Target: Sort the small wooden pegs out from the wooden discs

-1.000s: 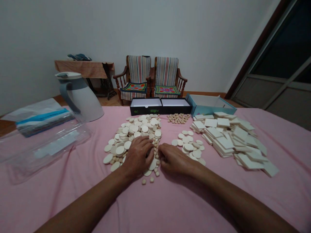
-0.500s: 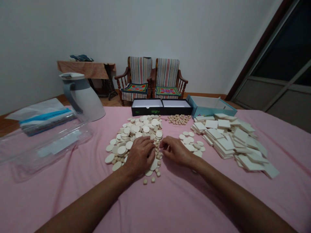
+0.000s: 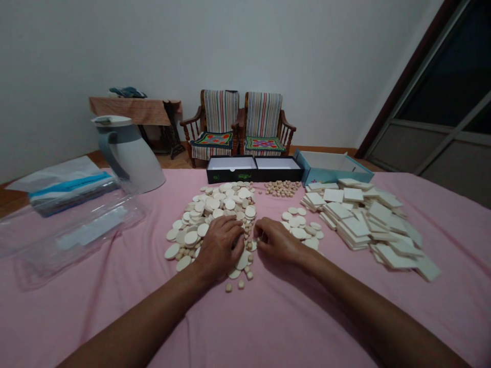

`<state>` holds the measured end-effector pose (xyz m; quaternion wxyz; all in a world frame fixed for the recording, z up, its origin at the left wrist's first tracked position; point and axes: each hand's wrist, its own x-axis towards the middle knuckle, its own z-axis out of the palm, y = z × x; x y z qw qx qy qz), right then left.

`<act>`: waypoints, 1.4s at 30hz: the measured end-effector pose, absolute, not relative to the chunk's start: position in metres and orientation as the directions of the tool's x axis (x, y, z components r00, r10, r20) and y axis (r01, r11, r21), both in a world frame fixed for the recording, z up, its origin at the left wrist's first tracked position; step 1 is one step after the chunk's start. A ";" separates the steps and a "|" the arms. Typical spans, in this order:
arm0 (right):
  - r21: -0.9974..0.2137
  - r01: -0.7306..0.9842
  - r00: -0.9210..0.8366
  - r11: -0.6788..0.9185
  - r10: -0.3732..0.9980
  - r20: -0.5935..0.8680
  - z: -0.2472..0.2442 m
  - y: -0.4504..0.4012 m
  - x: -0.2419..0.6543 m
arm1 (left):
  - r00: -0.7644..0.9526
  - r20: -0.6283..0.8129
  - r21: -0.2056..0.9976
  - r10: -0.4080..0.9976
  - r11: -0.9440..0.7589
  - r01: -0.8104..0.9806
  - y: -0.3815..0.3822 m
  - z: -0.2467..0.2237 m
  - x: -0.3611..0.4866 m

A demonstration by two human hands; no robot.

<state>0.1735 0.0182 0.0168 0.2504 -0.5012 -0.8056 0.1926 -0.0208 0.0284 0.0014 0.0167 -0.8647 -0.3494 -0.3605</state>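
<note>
My left hand (image 3: 222,246) rests on the right side of a large heap of pale round discs (image 3: 212,204), its fingers together and curled down; whatever is under them is hidden. Small wooden beads (image 3: 248,245) lie along the heap's right edge beside its fingertips. Just to the right, my right hand (image 3: 276,240) is closed in a pinch above the pink cloth, and its fingertips hide what they may hold. A smaller group of discs (image 3: 298,233) lies beyond that hand. Farther back is a separate pile of beads (image 3: 283,188).
Square pale tiles (image 3: 356,225) are heaped at the right. Behind stand a black two-part box (image 3: 230,176) and an open blue box (image 3: 320,177). A white jug (image 3: 140,163), a blue package (image 3: 72,191) and clear plastic packaging (image 3: 92,230) occupy the left.
My right hand's fingers have drawn together and curled in more near the beads. My left hand has stayed nearly in place on the heap.
</note>
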 end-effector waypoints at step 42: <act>-0.475 0.747 -0.413 0.466 0.884 0.218 0.008 0.006 0.161 | 0.486 0.635 0.233 0.601 -0.748 0.621 0.027 0.003 -0.019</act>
